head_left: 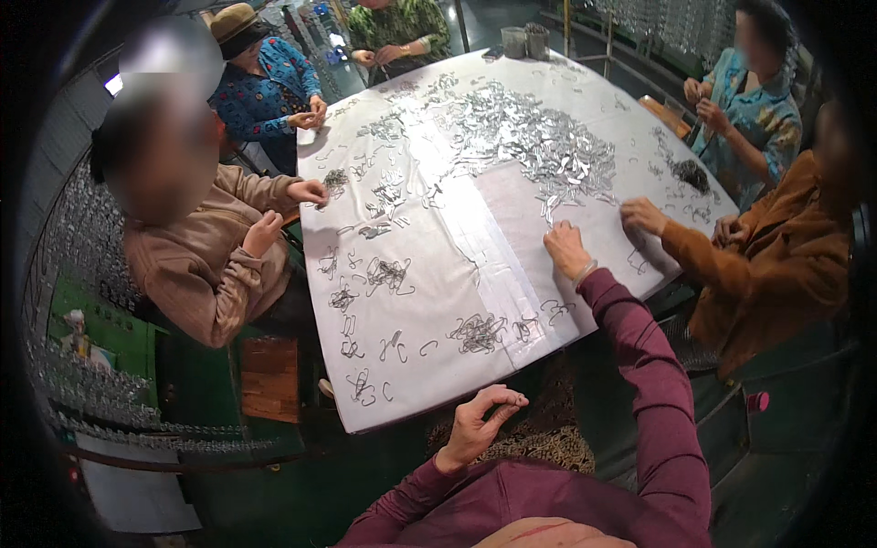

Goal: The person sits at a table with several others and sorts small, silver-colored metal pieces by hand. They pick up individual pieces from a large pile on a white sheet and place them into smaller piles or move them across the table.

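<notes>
My left hand (477, 426) is in front of the table's near edge, thumb and fingertips pinched together; anything between them is too small to make out. My right hand (568, 250), a pale bracelet (586, 272) on its wrist, reaches over the white-covered table (438, 388). Its fingers are drawn together at the near end of a wide heap of small shiny metal strips (534, 132), and whether they grip a strip is hidden. A tangled pile of thin bent wire hooks (478, 333) lies near the table edge closest to me.
More wire hooks (388, 274) lie in small groups along the left side, and a dark cluster (692, 175) is at the right. Several people work round the table; one co-worker's hand (644, 216) is close to my right hand. Two grey cups (525, 42) stand at the far edge.
</notes>
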A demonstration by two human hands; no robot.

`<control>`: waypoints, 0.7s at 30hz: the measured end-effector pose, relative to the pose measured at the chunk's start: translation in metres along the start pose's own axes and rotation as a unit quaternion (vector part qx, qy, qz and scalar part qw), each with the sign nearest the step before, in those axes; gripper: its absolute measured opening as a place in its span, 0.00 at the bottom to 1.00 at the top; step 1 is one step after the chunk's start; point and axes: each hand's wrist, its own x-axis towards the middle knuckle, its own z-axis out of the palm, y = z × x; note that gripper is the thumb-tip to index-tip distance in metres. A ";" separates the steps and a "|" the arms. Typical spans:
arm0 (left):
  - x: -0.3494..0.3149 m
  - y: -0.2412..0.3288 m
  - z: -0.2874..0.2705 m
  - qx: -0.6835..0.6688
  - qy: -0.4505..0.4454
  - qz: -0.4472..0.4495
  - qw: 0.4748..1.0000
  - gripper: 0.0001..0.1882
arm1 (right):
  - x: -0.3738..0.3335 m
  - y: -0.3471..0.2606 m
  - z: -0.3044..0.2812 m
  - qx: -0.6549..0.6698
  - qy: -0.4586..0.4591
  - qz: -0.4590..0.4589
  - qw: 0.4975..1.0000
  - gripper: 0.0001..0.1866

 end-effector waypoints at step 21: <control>-0.012 0.004 0.004 -0.044 0.017 -0.016 0.999 0.05 | -0.001 0.006 0.024 0.387 0.175 0.047 0.904 0.13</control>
